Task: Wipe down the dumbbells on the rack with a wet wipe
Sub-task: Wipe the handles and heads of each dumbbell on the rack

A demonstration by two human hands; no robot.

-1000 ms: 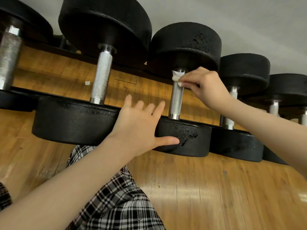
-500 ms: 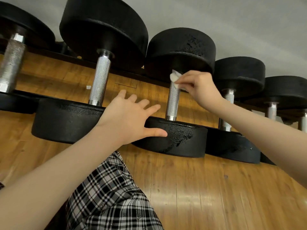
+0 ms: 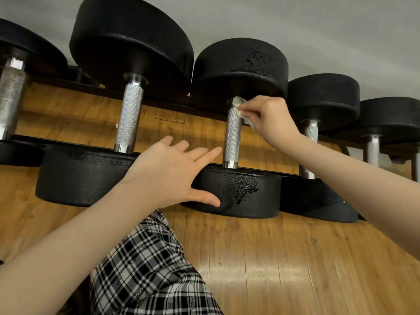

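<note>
The rack [image 3: 68, 86] runs as a dark rail across the view over a wooden floor [image 3: 272, 258], carrying a row of black dumbbells; the one being cleaned, the middle dumbbell [image 3: 236, 64], sits with one head beyond the grip and the other head nearer the person, below it. That nearer head [image 3: 236, 192] shows a glossy wet patch, so it looks already wiped. To the left of the grip stands a larger dumbbell [image 3: 129, 37], to the right a smaller one [image 3: 322, 96], both seemingly dry.

The left hand [image 3: 168, 173] is spread flat, fingers straight, its thumb against the front of the nearer head; it holds nothing and appears to steady the weight.

The right hand [image 3: 270, 119] is the working one and the nearer to the handle. Its fingertips are curled together, pinching the wet wipe [image 3: 238, 104] against the far end of the knurled handle [image 3: 232, 135], just under the far head.

The handle's long axis runs from the grip straight toward the person, down to the nearer head. Nearly all its bare length lies that way, so the coming stroke probably has to travel along that axis toward the left hand, with the wipe kept wrapped on the metal.

A checked trouser leg [image 3: 147, 273] shows below.
</note>
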